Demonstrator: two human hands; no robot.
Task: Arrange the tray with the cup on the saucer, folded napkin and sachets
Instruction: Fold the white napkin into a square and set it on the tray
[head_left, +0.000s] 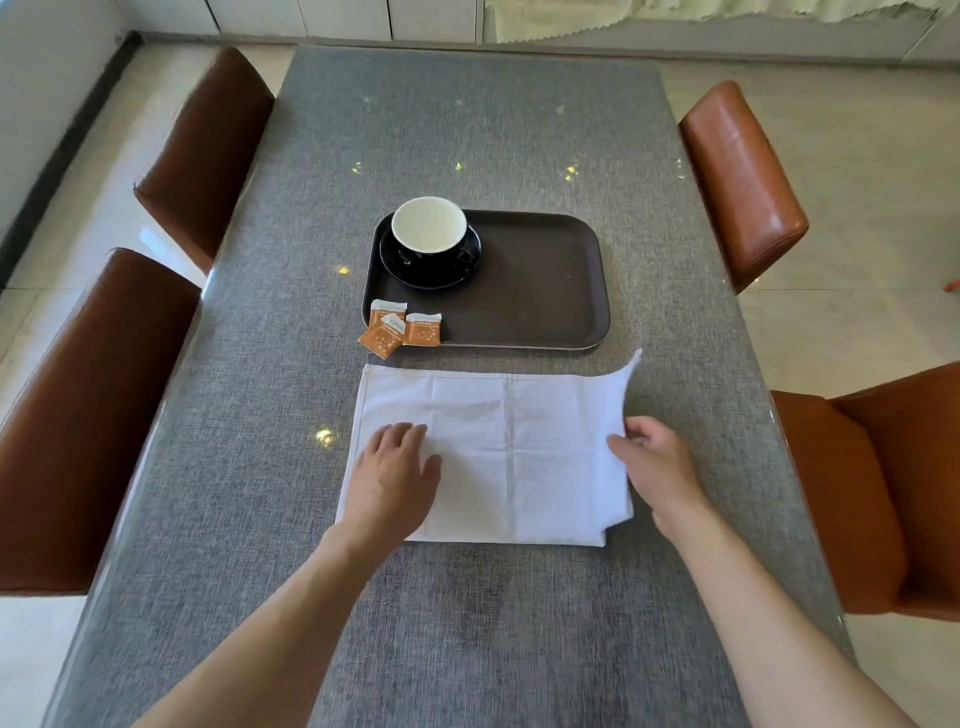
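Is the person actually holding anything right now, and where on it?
The right hand pinches the white napkin at its right edge, lifting it. The left hand rests flat on it.

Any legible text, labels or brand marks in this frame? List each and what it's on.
Nothing can be read.
Sachets: three orange and white packets at the tray's near left corner carry small print on their white tops, too small and blurred to read.
Cup, saucer, tray, napkin: no text or marks visible.
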